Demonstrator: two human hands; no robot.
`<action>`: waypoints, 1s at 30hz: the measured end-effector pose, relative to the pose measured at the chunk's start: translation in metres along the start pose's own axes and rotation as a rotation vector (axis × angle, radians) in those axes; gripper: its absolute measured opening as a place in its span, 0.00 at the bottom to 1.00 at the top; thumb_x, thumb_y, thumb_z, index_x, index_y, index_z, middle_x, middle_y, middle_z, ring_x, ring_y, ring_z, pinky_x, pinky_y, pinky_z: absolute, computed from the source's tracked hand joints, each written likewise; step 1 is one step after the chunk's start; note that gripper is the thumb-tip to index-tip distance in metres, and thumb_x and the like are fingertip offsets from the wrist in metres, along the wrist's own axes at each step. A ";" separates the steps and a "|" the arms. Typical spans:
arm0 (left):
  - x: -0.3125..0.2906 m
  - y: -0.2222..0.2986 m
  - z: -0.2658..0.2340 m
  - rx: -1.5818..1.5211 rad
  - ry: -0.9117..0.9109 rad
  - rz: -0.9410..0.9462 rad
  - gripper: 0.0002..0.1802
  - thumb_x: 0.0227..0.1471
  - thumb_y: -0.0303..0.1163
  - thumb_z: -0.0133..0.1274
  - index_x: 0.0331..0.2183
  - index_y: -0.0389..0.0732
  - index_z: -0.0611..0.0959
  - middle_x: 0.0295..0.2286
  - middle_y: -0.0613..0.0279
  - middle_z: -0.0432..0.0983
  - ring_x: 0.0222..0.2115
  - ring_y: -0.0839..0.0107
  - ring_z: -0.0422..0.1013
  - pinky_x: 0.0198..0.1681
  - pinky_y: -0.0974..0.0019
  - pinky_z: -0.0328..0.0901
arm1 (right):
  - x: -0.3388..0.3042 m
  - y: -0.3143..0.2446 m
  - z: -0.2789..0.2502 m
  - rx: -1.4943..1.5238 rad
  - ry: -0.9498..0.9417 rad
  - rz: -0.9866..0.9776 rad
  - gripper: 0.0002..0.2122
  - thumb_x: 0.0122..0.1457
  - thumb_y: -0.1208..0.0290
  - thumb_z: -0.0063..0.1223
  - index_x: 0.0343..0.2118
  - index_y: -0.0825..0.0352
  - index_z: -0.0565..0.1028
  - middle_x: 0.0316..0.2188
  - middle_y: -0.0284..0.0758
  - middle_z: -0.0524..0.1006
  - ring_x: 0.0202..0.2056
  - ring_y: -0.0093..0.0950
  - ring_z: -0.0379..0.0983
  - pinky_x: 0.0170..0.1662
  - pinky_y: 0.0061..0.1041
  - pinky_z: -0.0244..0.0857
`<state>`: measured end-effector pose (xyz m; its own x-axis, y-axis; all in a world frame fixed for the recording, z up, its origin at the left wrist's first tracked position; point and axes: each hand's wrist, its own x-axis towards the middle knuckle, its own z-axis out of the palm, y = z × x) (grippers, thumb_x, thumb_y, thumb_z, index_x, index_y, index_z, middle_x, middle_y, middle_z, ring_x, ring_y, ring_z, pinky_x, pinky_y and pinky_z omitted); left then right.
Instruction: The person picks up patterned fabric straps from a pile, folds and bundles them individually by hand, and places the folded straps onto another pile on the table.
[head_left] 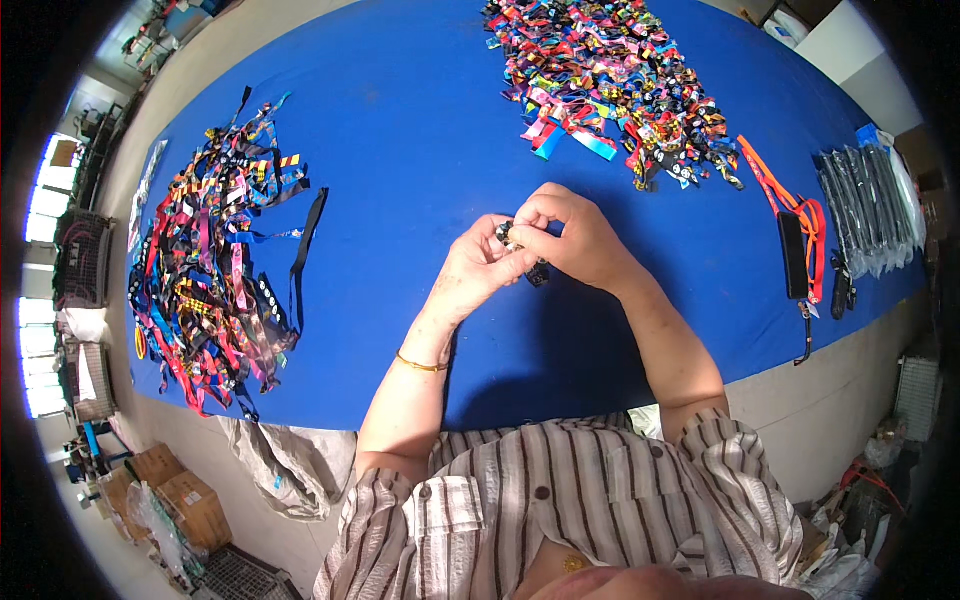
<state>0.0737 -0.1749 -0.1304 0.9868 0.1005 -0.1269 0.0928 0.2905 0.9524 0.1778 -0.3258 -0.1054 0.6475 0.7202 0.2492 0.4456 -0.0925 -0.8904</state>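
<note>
My left hand (472,262) and my right hand (580,238) meet above the middle of a blue-covered table (385,130). Pinched between the fingers of both is a short dark strap (538,274) with black and white patterning. One end peeks out below the fingertips, and more of it shows at the left thumb; the rest is hidden by the fingers. A loose heap of colourful printed straps (215,265) lies to the left, a single black strap (302,255) at its inner edge. Beyond my right hand spreads a denser pile of short multicoloured straps (620,85).
On the right lie an orange lanyard (762,172), a dark flat phone-shaped object (792,255) and a row of dark items in clear plastic (868,210). Cardboard boxes (192,508) and a pale sack (285,470) are on the floor at the lower left.
</note>
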 end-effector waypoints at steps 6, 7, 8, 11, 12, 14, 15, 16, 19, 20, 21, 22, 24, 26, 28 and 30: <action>0.003 -0.011 -0.009 -0.066 -0.044 -0.021 0.09 0.56 0.33 0.59 0.36 0.38 0.79 0.23 0.71 0.73 0.22 0.83 0.68 0.26 0.77 0.63 | 0.000 -0.005 -0.001 0.115 -0.015 0.061 0.05 0.58 0.74 0.56 0.29 0.69 0.75 0.28 0.32 0.76 0.28 0.18 0.72 0.34 0.21 0.67; 0.005 -0.012 -0.009 -0.094 -0.012 -0.002 0.09 0.56 0.33 0.58 0.35 0.38 0.79 0.22 0.70 0.73 0.21 0.82 0.68 0.25 0.76 0.63 | -0.001 -0.008 -0.003 0.115 -0.014 0.061 0.05 0.58 0.74 0.56 0.29 0.69 0.75 0.28 0.32 0.76 0.28 0.18 0.72 0.34 0.21 0.67; 0.005 -0.012 -0.010 -0.093 -0.013 -0.002 0.09 0.56 0.33 0.58 0.35 0.38 0.79 0.22 0.70 0.73 0.21 0.82 0.68 0.25 0.76 0.63 | -0.002 -0.010 -0.005 0.223 -0.053 0.140 0.05 0.59 0.74 0.55 0.30 0.70 0.74 0.28 0.31 0.77 0.29 0.17 0.73 0.34 0.20 0.67; 0.007 -0.010 -0.008 -0.140 0.062 0.044 0.09 0.58 0.33 0.57 0.34 0.37 0.78 0.20 0.66 0.73 0.19 0.78 0.67 0.24 0.74 0.62 | -0.007 0.001 -0.008 0.345 -0.119 0.268 0.04 0.60 0.74 0.55 0.34 0.69 0.74 0.27 0.28 0.76 0.29 0.14 0.71 0.34 0.18 0.66; 0.008 -0.009 -0.006 -0.139 0.059 0.043 0.09 0.58 0.33 0.57 0.34 0.37 0.78 0.20 0.66 0.73 0.19 0.78 0.67 0.24 0.74 0.62 | -0.009 0.005 -0.008 0.360 -0.148 0.316 0.04 0.60 0.74 0.55 0.36 0.68 0.75 0.26 0.25 0.75 0.29 0.12 0.69 0.33 0.17 0.65; 0.006 -0.006 -0.005 -0.150 0.084 0.009 0.09 0.59 0.34 0.55 0.33 0.37 0.78 0.21 0.65 0.74 0.20 0.78 0.67 0.25 0.74 0.62 | -0.009 0.002 -0.008 0.353 -0.156 0.327 0.04 0.61 0.74 0.55 0.35 0.68 0.75 0.26 0.25 0.75 0.28 0.12 0.69 0.33 0.17 0.64; 0.006 -0.008 -0.005 -0.148 0.083 0.007 0.09 0.59 0.34 0.55 0.33 0.37 0.78 0.21 0.65 0.74 0.20 0.78 0.67 0.25 0.74 0.62 | -0.008 0.000 -0.007 0.343 -0.165 0.338 0.04 0.61 0.74 0.54 0.35 0.68 0.75 0.26 0.26 0.75 0.28 0.12 0.69 0.32 0.17 0.64; 0.007 -0.010 -0.004 -0.130 0.093 0.037 0.09 0.60 0.34 0.54 0.33 0.37 0.79 0.22 0.67 0.74 0.20 0.80 0.67 0.24 0.76 0.61 | -0.008 0.001 -0.007 0.342 -0.162 0.339 0.04 0.61 0.74 0.54 0.35 0.68 0.75 0.26 0.26 0.75 0.28 0.12 0.69 0.32 0.17 0.64; 0.006 -0.012 -0.004 -0.099 0.122 0.083 0.09 0.60 0.34 0.53 0.34 0.39 0.80 0.23 0.68 0.75 0.21 0.82 0.67 0.24 0.77 0.60 | -0.009 0.008 -0.004 0.343 -0.141 0.330 0.05 0.61 0.73 0.53 0.32 0.70 0.73 0.24 0.31 0.76 0.27 0.16 0.71 0.31 0.20 0.66; 0.005 -0.012 -0.004 -0.087 0.145 0.099 0.09 0.61 0.34 0.53 0.34 0.39 0.80 0.23 0.69 0.75 0.21 0.82 0.67 0.24 0.77 0.59 | -0.009 0.010 -0.003 0.290 -0.110 0.292 0.04 0.62 0.74 0.52 0.33 0.69 0.72 0.25 0.28 0.75 0.27 0.14 0.69 0.31 0.18 0.64; 0.005 -0.012 -0.005 -0.086 0.145 0.098 0.09 0.61 0.34 0.53 0.34 0.39 0.80 0.23 0.69 0.75 0.21 0.82 0.67 0.24 0.77 0.59 | -0.009 0.012 -0.001 0.237 -0.080 0.255 0.03 0.63 0.74 0.51 0.34 0.67 0.71 0.26 0.26 0.73 0.27 0.12 0.67 0.31 0.16 0.62; 0.005 -0.014 -0.006 -0.055 0.147 0.100 0.08 0.61 0.34 0.53 0.33 0.40 0.80 0.23 0.69 0.75 0.22 0.83 0.67 0.24 0.78 0.59 | -0.010 0.019 0.003 0.235 -0.077 0.257 0.03 0.63 0.74 0.51 0.34 0.67 0.71 0.26 0.26 0.73 0.27 0.12 0.67 0.31 0.16 0.62; 0.006 -0.014 -0.004 -0.022 0.147 0.102 0.08 0.60 0.34 0.54 0.33 0.40 0.80 0.24 0.69 0.75 0.23 0.84 0.66 0.25 0.78 0.59 | -0.012 0.035 0.011 0.191 0.045 0.141 0.04 0.64 0.74 0.50 0.34 0.67 0.69 0.26 0.26 0.71 0.27 0.12 0.66 0.31 0.16 0.62; 0.004 -0.014 -0.002 0.155 0.230 0.190 0.06 0.59 0.32 0.56 0.33 0.41 0.81 0.24 0.71 0.75 0.25 0.85 0.65 0.27 0.78 0.59 | -0.011 0.026 0.015 0.167 0.055 0.143 0.04 0.64 0.74 0.50 0.34 0.67 0.69 0.27 0.25 0.70 0.26 0.12 0.65 0.30 0.16 0.62; 0.001 -0.010 0.000 0.185 0.274 0.188 0.05 0.58 0.31 0.57 0.33 0.40 0.82 0.25 0.71 0.75 0.25 0.85 0.65 0.28 0.78 0.60 | -0.011 0.013 0.015 0.139 0.067 0.146 0.04 0.64 0.74 0.50 0.34 0.66 0.68 0.27 0.25 0.70 0.26 0.12 0.64 0.30 0.16 0.62; 0.001 -0.009 0.000 0.213 0.315 0.188 0.05 0.56 0.30 0.58 0.33 0.39 0.82 0.26 0.71 0.75 0.25 0.85 0.64 0.28 0.78 0.60 | -0.010 0.002 0.014 0.263 0.089 0.330 0.04 0.64 0.75 0.50 0.34 0.66 0.68 0.26 0.25 0.69 0.26 0.11 0.63 0.29 0.14 0.61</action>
<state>0.0737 -0.1774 -0.1395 0.9034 0.4287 0.0071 -0.0267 0.0398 0.9989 0.1637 -0.3233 -0.1149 0.7847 0.6184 -0.0435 0.0408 -0.1216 -0.9917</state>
